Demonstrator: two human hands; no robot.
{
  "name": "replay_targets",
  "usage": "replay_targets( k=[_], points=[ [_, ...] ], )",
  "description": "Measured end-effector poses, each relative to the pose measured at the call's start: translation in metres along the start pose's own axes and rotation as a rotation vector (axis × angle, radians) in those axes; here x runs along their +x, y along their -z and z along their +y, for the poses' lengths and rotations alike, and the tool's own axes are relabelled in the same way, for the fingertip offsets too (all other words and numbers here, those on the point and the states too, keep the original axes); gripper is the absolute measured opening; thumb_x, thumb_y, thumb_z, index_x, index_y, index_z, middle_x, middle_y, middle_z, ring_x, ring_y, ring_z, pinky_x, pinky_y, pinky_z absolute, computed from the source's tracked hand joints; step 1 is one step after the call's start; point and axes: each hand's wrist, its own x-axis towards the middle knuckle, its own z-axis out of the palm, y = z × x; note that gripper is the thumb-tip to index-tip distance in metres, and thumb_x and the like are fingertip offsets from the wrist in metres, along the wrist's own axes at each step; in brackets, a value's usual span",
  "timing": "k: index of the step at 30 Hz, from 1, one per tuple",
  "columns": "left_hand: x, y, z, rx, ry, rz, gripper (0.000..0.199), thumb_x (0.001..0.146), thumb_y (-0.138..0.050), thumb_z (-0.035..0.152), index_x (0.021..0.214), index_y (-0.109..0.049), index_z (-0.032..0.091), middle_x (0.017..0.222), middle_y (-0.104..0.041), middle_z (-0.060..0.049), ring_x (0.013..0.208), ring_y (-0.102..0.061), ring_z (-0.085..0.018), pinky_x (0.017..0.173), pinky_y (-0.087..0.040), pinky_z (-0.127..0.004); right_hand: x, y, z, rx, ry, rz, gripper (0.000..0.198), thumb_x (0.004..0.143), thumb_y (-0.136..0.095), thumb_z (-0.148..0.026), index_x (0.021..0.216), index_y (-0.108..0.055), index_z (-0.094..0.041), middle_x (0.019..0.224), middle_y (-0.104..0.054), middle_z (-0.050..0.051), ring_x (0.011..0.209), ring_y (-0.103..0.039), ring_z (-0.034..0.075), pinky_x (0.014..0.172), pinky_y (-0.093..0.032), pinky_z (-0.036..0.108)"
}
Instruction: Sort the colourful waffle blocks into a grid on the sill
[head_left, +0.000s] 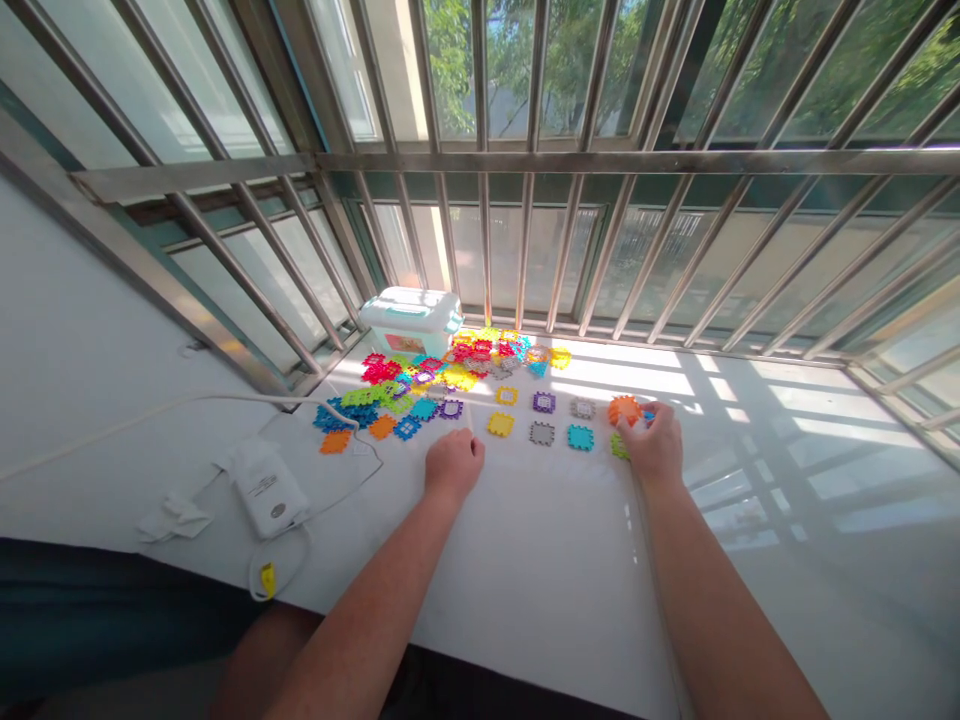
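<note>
My right hand (656,448) is closed on an orange interlocking plastic tile (623,409), with a bit of blue showing by the fingertips. A green tile (619,446) lies partly under this hand. Left of it, separate tiles lie in two rows: a yellow frame (506,396), a purple one (544,402) and a grey one (583,407) behind; a yellow tile (500,425), a grey tile (541,433) and a turquoise tile (580,437) in front. My left hand (454,462) rests on the white surface as a fist, nothing visible in it, near a purple frame (450,409).
A heap of colourful tiles (360,410) spreads at the back left, before a lidded white box (412,318). A white adapter (268,490) with cables and a crumpled tissue (174,517) lie left. Metal window bars (555,163) close off the back.
</note>
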Motion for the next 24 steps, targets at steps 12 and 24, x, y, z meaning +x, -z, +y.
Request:
replay_targets(
  k=[12, 24],
  points=[
    [0.0005, 0.0009, -0.0002, -0.012, 0.01, -0.02, 0.028, 0.106, -0.048, 0.033, 0.1, -0.072, 0.022, 0.099, -0.073, -0.01, 0.094, -0.069, -0.025, 0.079, -0.044, -0.034, 0.0008, -0.003, 0.0034, -0.031, 0.054, -0.005, 0.048, 0.084, -0.069, -0.057, 0.116, -0.055, -0.024, 0.108, -0.065, 0.009, 0.096, -0.055, 0.028, 0.093, -0.046, 0.045],
    [0.0001, 0.0003, -0.0008, -0.019, -0.003, -0.008, 0.028, 0.106, -0.047, 0.032, 0.097, -0.071, 0.021, 0.097, -0.073, -0.009, 0.091, -0.068, -0.025, 0.077, -0.043, -0.034, 0.0007, -0.0051, 0.0061, -0.028, 0.061, -0.02, 0.049, 0.083, -0.068, -0.054, 0.118, -0.056, -0.023, 0.11, -0.064, 0.01, 0.1, -0.055, 0.028, 0.095, -0.046, 0.046]
  ],
)
